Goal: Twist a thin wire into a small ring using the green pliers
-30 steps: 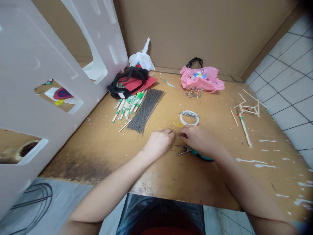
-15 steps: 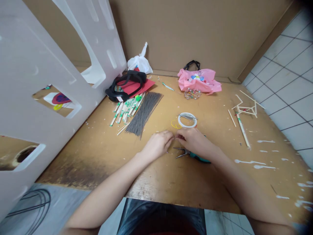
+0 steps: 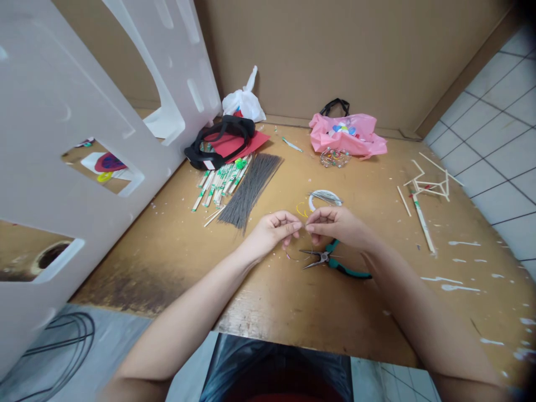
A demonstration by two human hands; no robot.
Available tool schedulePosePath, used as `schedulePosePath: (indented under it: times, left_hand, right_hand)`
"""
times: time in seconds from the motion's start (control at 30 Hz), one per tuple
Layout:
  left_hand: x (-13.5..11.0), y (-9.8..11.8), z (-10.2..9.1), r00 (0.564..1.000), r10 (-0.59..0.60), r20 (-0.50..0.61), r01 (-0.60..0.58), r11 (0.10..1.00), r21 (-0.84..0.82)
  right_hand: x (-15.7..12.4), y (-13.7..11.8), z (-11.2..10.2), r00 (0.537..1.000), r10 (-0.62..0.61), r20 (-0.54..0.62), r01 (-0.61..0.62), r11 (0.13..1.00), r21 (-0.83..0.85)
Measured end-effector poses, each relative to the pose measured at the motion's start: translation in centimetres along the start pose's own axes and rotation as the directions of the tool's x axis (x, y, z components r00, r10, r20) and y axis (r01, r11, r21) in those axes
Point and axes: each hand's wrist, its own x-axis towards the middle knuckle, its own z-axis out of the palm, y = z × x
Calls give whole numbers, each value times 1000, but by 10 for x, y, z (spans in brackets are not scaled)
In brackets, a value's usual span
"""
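My left hand (image 3: 270, 234) and my right hand (image 3: 337, 226) meet above the wooden tabletop (image 3: 268, 312), their fingertips pinching a thin wire (image 3: 293, 255) that loops down below them. Directly under my right hand lie long-nosed pliers with teal handles (image 3: 330, 262), untouched by either hand. Just beyond my fingers is a white tape roll (image 3: 324, 197) with several thin wires lying across it. A curl of yellow wire (image 3: 300, 210) rests beside the roll.
A bundle of dark wires (image 3: 249, 190) lies next to chopsticks with green marks (image 3: 220, 181). Behind are a black strap (image 3: 209, 148), red paper (image 3: 247, 142), and a pink bag (image 3: 347, 134). A stick frame (image 3: 431, 184) stands right. A white panel (image 3: 62, 84) looms left.
Both hands have risen slightly and moved up the view, with fingers now pinching the wire at their tips. More of the pliers shows below them.
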Motion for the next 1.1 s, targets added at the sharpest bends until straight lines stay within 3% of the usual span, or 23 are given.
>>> schedulePosePath:
  times: [0.3, 0.6, 0.73, 1.1]
  left_hand:
    - [-2, 0, 5, 997, 17, -72, -21, 999, -49]
    - [-2, 2, 3, 998, 26, -60, -29, 998, -62]
    - [-1, 2, 0, 999, 24, -38, -25, 999, -22]
    - [-1, -1, 3, 993, 16, -118, -2, 992, 126]
  right_hand:
    - [0, 0, 0, 999, 18, 28, -19, 999, 34]
    - [-1, -1, 0, 998, 42, 57, -44, 998, 36]
    - [-3, -2, 0, 998, 58, 15, -57, 997, -57]
    - [-1, 8, 3, 998, -44, -53, 30, 968, -247]
